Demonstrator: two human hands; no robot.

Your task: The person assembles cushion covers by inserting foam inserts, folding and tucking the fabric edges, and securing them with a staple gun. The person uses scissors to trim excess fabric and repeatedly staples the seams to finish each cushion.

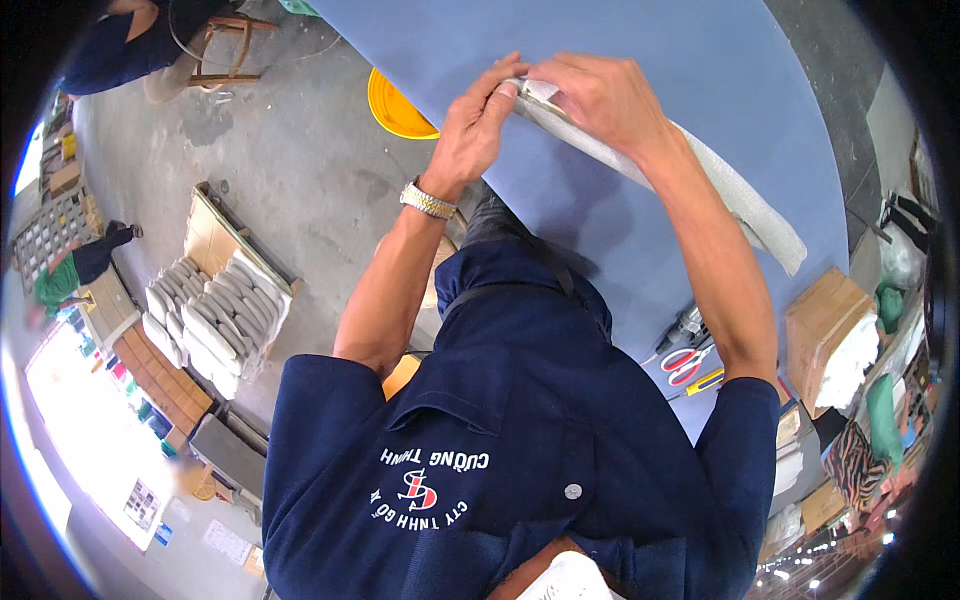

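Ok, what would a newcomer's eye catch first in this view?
Probably the long pale strip over the blue table, one end held by the left hand and right hand. Next, the yellow tub past the table's left edge and the red-handled scissors at the person's right.

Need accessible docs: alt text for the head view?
A bare left hand grips one end of a long whitish strip over a blue table, the right hand curled at that end. Red-handled scissors and a yellow-handled tool lie near the right elbow.

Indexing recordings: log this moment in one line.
left grip: holding end of pale strip | right grip: at same end | blue table: scissors
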